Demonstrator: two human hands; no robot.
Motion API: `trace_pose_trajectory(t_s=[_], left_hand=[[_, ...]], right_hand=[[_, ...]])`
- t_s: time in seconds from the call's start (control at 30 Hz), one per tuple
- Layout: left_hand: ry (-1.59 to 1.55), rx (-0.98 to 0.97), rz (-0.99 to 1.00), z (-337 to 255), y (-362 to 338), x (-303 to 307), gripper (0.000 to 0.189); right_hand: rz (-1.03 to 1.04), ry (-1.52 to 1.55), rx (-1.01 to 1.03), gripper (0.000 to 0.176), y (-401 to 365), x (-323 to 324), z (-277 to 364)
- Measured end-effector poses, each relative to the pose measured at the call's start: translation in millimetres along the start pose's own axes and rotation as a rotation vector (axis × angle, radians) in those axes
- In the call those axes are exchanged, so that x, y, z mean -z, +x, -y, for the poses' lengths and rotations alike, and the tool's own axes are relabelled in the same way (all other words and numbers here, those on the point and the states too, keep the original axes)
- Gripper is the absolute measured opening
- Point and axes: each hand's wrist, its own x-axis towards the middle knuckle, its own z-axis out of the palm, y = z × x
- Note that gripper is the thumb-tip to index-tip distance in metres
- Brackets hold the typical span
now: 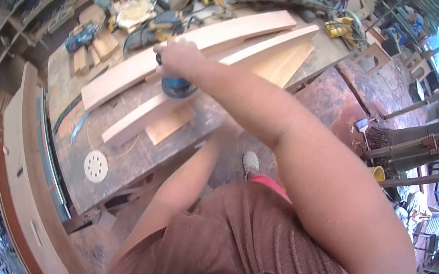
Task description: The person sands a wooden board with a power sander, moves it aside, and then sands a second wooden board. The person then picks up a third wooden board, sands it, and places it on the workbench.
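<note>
My right hand (pixel 180 59) is wrapped around the top of a blue orbital sander (pixel 178 88). The sander rests on or just over a long pale wooden piece (pixel 138 119), which runs on behind my forearm. Under that piece lies a flat yellowish board (pixel 170 125). My left hand (pixel 226 131) is low at the near side of the workbench, close to the boards, its fingers smeared by motion. Beyond the sander a second long, curved wooden piece (pixel 118 80) lies roughly alongside the first. A round white sanding disc (pixel 96 166) with holes lies on the workbench (pixel 147 168).
Several power tools, including a blue drill (pixel 82 37) and a yellow tool (pixel 339 28), crowd the bench's far side. Wood blocks (pixel 94 52) lie near the drill. Shelves (pixel 32 7) line the left wall. A brush (pixel 363 126) is at the right.
</note>
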Motion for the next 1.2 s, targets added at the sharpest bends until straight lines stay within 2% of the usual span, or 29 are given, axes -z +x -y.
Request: trace_pose_trajectory(t_s=[0.13,0.23,0.37,0.53,0.6,0.67,0.73,0.8,0.83,0.9,0.97,1.03,1.07,1.13,1.17,1.2], left_hand=[[0.307,0.133,0.261,-10,20,-48,0.076],[0.453,0.194,0.366,-11,43,-84,0.076],[0.673,0.219,0.407,12,89,-116,0.075],[0.771,0.382,0.367,-20,156,-170,0.065],[0.805,0.417,0.369,-9,183,-185,0.063],[0.841,0.292,0.374,25,212,-189,0.061],[0.746,0.285,0.376,56,240,-183,0.064],[0.791,0.175,0.462,70,253,-156,0.066],[0.797,0.129,0.402,60,256,-148,0.067],[0.947,0.192,0.104,29,256,-131,0.065],[1.144,-0.064,-0.255,41,265,-74,0.049],[1.413,-0.375,-0.469,10,267,-50,0.042],[1.416,-0.367,-0.478,7,268,-35,0.042],[1.687,-0.379,-0.561,4,272,-13,0.042],[1.687,-0.383,-0.568,2,270,-8,0.042],[1.697,0.007,-0.473,-3,270,-9,0.045]], right_hand=[[0.014,0.022,-0.05,0.049,-2,8,-50],[0.006,0.029,-0.068,0.049,-6,15,-95],[0.002,0.045,-0.062,0.048,-18,30,-160],[0.028,0.069,-0.121,0.047,-22,40,-244],[0.023,0.09,-0.134,0.047,-25,42,-276],[0.01,0.093,-0.138,0.047,-21,42,-312],[-0.027,0.058,-0.156,0.049,-24,44,-354],[-0.072,0.012,-0.172,0.05,-25,47,-388],[-0.084,0.014,-0.2,0.051,-25,47,-404],[-0.099,-0.003,-0.242,0.052,-29,51,-434],[-0.103,-0.032,-0.287,0.053,-31,55,-463],[-0.11,-0.054,-0.318,0.055,-31,58,-491],[-0.116,-0.063,-0.319,0.056,-33,60,-504],[-0.125,-0.056,-0.326,0.057,-30,60,-532],[-0.14,-0.053,-0.345,0.059,-27,57,-541],[-0.15,-0.064,-0.342,0.059,-25,56,-545]])
